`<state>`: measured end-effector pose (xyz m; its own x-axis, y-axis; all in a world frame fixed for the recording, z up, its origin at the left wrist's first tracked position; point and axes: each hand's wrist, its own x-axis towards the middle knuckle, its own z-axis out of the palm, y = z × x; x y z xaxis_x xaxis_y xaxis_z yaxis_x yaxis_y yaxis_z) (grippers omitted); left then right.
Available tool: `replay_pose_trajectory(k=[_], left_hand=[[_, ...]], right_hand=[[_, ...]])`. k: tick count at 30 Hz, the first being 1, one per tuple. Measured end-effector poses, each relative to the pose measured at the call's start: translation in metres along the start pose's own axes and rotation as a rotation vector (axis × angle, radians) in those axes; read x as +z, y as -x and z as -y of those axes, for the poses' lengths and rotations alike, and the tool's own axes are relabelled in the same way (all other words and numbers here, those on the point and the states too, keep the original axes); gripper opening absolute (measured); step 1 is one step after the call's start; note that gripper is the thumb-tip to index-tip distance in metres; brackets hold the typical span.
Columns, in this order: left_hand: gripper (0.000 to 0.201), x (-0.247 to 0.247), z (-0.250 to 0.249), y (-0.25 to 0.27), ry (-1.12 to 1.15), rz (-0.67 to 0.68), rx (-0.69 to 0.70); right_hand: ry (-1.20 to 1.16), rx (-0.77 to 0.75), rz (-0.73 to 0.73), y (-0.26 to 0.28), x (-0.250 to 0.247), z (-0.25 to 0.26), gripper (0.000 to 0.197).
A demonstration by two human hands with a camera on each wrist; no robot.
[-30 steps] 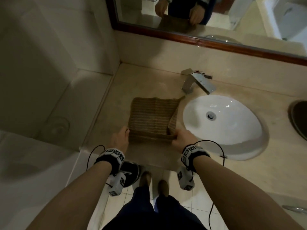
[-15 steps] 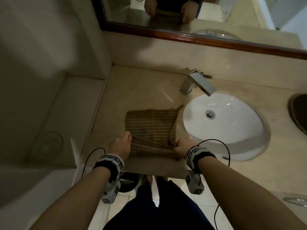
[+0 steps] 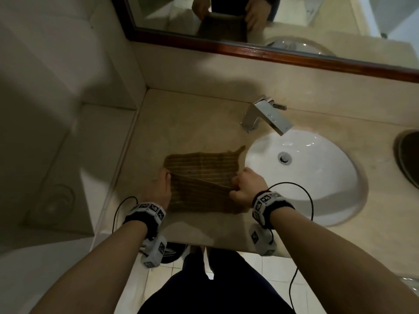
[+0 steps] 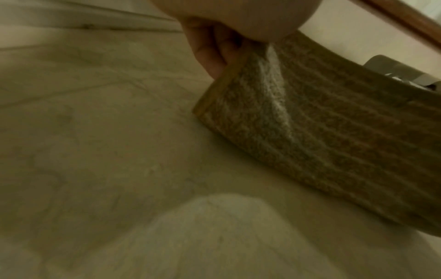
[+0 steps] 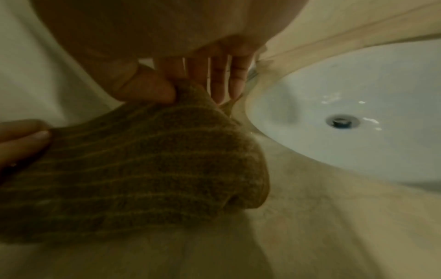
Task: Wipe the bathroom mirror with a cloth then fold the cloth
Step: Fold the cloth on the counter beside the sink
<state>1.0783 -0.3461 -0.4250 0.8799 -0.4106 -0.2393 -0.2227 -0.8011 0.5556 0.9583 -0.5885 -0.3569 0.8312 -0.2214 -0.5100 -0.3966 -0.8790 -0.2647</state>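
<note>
A brown striped cloth (image 3: 201,175) lies on the beige counter (image 3: 181,123) left of the sink. Its near half is lifted and doubled over toward the far edge. My left hand (image 3: 162,181) pinches the raised left corner (image 4: 241,62). My right hand (image 3: 243,184) pinches the right corner, thumb on top of the cloth (image 5: 148,156) and the other fingers stretched out behind it. The wood-framed mirror (image 3: 283,17) runs along the wall above and reflects both hands with the cloth.
A white oval sink (image 3: 317,177) sits just right of the cloth, with a chrome tap (image 3: 265,115) behind it. A dark round dish (image 3: 408,159) is at the far right. A tiled ledge (image 3: 68,166) drops off left of the counter. Its front edge is close to my wrists.
Both hands have lifted the cloth's near edge off the counter and carried it forward over the far half. The head view has also tilted and moved closer.
</note>
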Motion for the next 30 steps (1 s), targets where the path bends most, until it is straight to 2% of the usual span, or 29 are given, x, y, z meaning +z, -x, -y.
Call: replay_pose_trajectory(k=[2,3,7,10,14,17,20,25,30], left_hand=[[0.031,0.001,-0.005,-0.001,-0.010,-0.011,0.010],[0.031,0.001,-0.006,-0.002,-0.018,-0.004,0.008],[0.034,0.004,-0.002,0.001,-0.027,-0.011,0.005],[0.033,0.002,-0.002,0.005,-0.066,-0.023,-0.013],[0.032,0.000,-0.002,0.011,-0.111,-0.025,-0.015],[0.034,0.003,0.002,0.008,-0.158,-0.061,-0.041],[0.035,0.004,0.001,-0.002,-0.146,-0.067,-0.063],[0.030,-0.001,-0.005,-0.030,-0.023,-0.120,-0.069],[0.027,-0.002,-0.010,-0.055,0.053,-0.114,-0.123]], right_hand=[[0.028,-0.106,0.038,-0.005,-0.003,0.003,0.022],[0.014,-0.107,0.091,-0.006,-0.003,0.006,0.024],[0.013,0.023,0.275,-0.012,0.009,0.005,0.031],[-0.054,0.128,0.322,-0.017,0.020,-0.009,0.038],[-0.391,0.316,0.205,-0.021,0.027,-0.028,0.036],[-0.499,0.389,0.112,-0.022,0.025,-0.039,0.041],[-0.475,0.384,0.046,-0.027,0.020,-0.043,0.039],[-0.630,0.367,-0.087,-0.048,0.007,-0.043,0.023],[-0.540,0.302,-0.169,-0.076,-0.011,-0.042,0.017]])
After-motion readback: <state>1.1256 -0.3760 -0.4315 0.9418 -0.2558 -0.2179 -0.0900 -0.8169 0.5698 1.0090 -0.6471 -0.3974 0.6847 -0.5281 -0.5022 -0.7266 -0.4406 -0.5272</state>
